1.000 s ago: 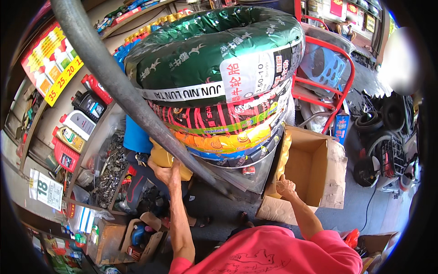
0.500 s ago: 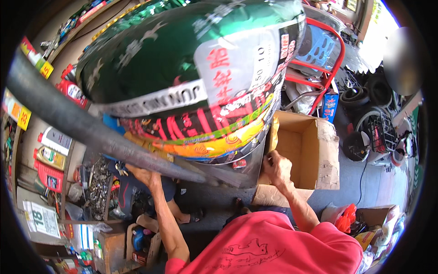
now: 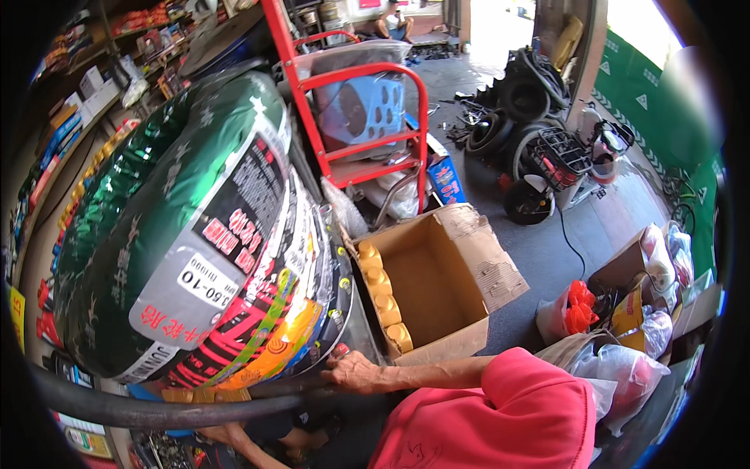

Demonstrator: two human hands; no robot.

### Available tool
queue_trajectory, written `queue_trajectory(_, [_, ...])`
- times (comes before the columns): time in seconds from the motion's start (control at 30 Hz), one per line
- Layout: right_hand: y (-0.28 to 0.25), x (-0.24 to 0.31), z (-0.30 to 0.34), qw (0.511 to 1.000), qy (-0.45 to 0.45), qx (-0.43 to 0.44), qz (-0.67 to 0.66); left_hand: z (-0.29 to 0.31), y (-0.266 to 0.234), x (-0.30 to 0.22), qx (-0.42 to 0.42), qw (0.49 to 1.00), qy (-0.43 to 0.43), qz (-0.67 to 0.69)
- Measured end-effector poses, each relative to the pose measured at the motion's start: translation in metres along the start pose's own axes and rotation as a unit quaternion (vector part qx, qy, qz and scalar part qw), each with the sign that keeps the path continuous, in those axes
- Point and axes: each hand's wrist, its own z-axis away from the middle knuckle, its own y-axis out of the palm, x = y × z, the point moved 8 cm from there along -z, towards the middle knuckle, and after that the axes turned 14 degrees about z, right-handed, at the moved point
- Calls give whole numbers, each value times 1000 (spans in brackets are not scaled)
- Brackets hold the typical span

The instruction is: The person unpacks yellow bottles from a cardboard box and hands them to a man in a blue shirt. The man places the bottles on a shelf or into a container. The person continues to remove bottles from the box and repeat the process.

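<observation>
A tall stack of wrapped tyres (image 3: 168, 227) fills the left side, green on top and with red, orange and black wrappings lower down. A thick black rubber tube (image 3: 168, 409) curves across its near side. My right hand (image 3: 355, 371) is closed at the stack's near right edge, by the tube's end; what its curled fingers hold is hard to make out. Below the tube my left hand (image 3: 224, 431) shows only in part, its fingers hidden. To the right stands an open cardboard carton (image 3: 469, 332), with several yellow bottles (image 3: 383, 301) lined along its left wall.
Behind the carton is a red metal frame (image 3: 355, 148) with a blue plastic piece (image 3: 363, 113). Tyres (image 3: 523, 98) and a wheeled machine with a black basket (image 3: 558, 156) stand farther off. Plastic bags (image 3: 617, 387) crowd the right. A person (image 3: 394, 23) sits far back.
My view has swung right, so the stack and carton now sit farther left. My right hand has moved from beside the carton to the stack's near edge. The bottles have come into sight.
</observation>
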Motion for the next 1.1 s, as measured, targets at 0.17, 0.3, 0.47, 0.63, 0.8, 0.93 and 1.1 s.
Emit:
queue_trajectory(0.17, [-2, -2, 3, 999, 40, 35, 1, 0, 25, -23, 9, 994, -74, 84])
queue_trajectory(0.3, [-5, -10, 6, 997, 67, -20, -46, 2, 36, -25, 18, 998, -54, 35])
queue_trajectory(0.47, [-14, -16, 10, 992, 82, 2, -94, 1, 25, -19, 19, 999, -37, 4])
queue_trajectory(0.63, [-5, -22, 19, 993, 95, 63, -16, -4, 5, -4, 21, 999, -12, -41])
queue_trajectory(0.8, [-9, -15, 18, 995, 88, 40, 19, 9, -24, -5, 5, 994, 16, -112])
queue_trajectory(0.93, [-52, -17, 11, 998, 8, -56, -28, 14, -10, -35, -20, 996, -90, 2])
queue_trajectory(1.1, [-100, -80, 38, 951, 189, -157, -189, 11, 18, -71, -45, 988, -121, 90])
